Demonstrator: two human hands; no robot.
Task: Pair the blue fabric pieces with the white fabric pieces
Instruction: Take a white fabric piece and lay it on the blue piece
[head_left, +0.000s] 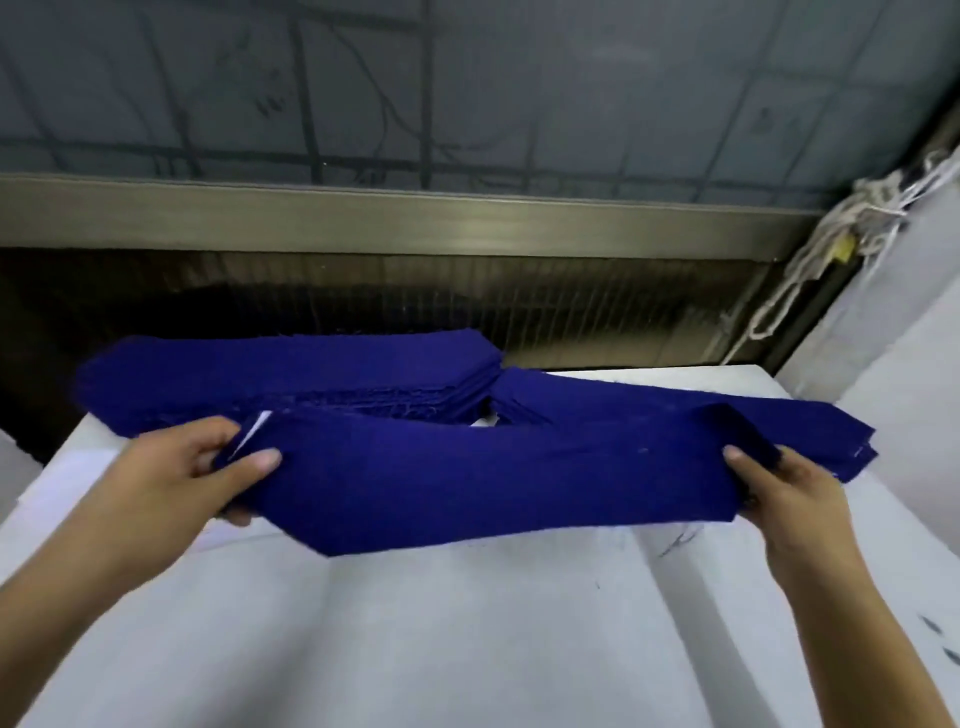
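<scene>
A long blue fabric piece (467, 478) is held lifted above the white table (467, 639). My left hand (208, 467) pinches its left end, thumb on top, where a sliver of white fabric (252, 428) shows at the edge. My right hand (779, 491) grips its right end. Behind, a thick stack of blue fabric pieces (291, 374) lies at the table's far left. A second, thinner blue stack (675, 410) lies at the far right, partly hidden by the held piece.
White sheets cover the table and show creases toward the near edge. A metal rail (415, 218) and a dark grille run behind the table. White cords (831, 244) hang at the back right beside a pale wall.
</scene>
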